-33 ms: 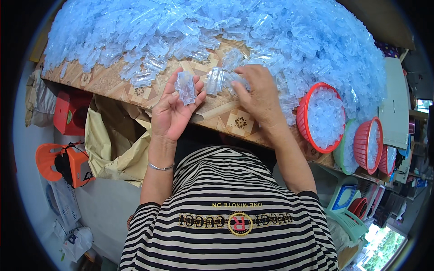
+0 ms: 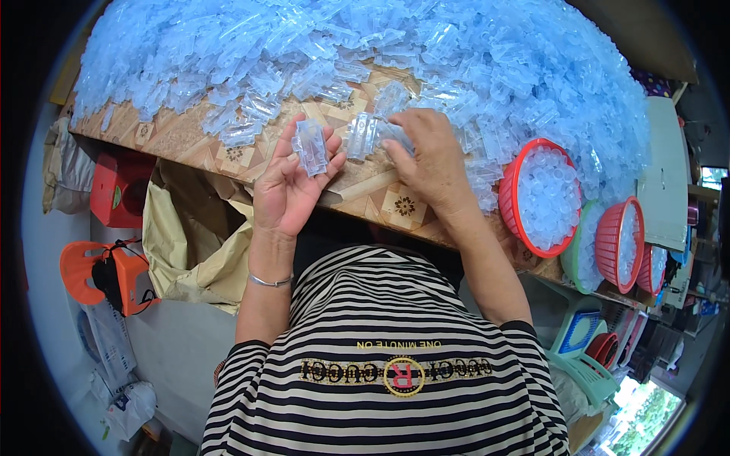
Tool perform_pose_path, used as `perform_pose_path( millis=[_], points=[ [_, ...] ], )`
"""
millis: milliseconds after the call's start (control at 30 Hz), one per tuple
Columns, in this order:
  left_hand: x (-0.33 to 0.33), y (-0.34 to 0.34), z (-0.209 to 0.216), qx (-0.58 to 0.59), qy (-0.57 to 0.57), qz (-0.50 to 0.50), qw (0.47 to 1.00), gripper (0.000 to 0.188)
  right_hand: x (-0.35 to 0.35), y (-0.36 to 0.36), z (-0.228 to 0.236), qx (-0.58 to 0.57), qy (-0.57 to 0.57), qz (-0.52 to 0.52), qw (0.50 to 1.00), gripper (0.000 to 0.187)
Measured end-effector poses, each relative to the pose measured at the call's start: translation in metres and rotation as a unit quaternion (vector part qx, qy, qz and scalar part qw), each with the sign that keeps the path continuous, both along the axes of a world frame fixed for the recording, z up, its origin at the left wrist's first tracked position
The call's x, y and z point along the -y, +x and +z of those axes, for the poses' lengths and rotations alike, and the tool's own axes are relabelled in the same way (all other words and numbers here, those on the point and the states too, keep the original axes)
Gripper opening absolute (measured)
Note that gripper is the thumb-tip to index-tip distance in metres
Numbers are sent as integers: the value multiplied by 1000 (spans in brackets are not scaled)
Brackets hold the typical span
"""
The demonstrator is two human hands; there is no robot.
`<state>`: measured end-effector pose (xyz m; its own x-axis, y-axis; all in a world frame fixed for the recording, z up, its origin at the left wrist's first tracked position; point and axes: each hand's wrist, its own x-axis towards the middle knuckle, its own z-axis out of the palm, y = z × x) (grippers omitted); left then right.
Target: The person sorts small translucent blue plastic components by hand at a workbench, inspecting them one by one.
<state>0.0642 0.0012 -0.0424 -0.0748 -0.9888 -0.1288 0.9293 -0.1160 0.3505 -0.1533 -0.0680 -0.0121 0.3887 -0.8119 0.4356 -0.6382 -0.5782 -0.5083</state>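
Note:
My left hand (image 2: 291, 178), palm up above the table's near edge, holds a clear plastic piece (image 2: 310, 147) between its thumb and fingers. The piece is a flat, see-through moulding with a raised, roughly rectangular middle. My right hand (image 2: 432, 158) is lowered over the tabletop, thumb and fingers closing around another clear piece (image 2: 395, 137), partly hidden by the hand. Just left of it lies a ribbed clear piece (image 2: 362, 136). Beyond both hands, a broad heap of similar clear pieces (image 2: 342, 38) covers the far part of the table.
The patterned tabletop (image 2: 369, 182) shows along its near edge. Right of my right arm, a red basket (image 2: 505, 194) holds small clear parts; more baskets (image 2: 613, 243) stand beyond it. Left and below the edge are a paper sack (image 2: 171, 251), a red container (image 2: 114, 190) and an orange object (image 2: 76, 273).
My right hand has shifted slightly left, its fingers nearer the clear pieces. The piece in my left hand has tilted a little.

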Motion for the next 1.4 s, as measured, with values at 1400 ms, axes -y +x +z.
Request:
perform_pose_path(
  millis=[1400],
  points=[
    [2, -5, -6, 44, 0, -12, 999, 60, 119, 27, -7, -254, -86, -108, 957, 17]
  ],
)
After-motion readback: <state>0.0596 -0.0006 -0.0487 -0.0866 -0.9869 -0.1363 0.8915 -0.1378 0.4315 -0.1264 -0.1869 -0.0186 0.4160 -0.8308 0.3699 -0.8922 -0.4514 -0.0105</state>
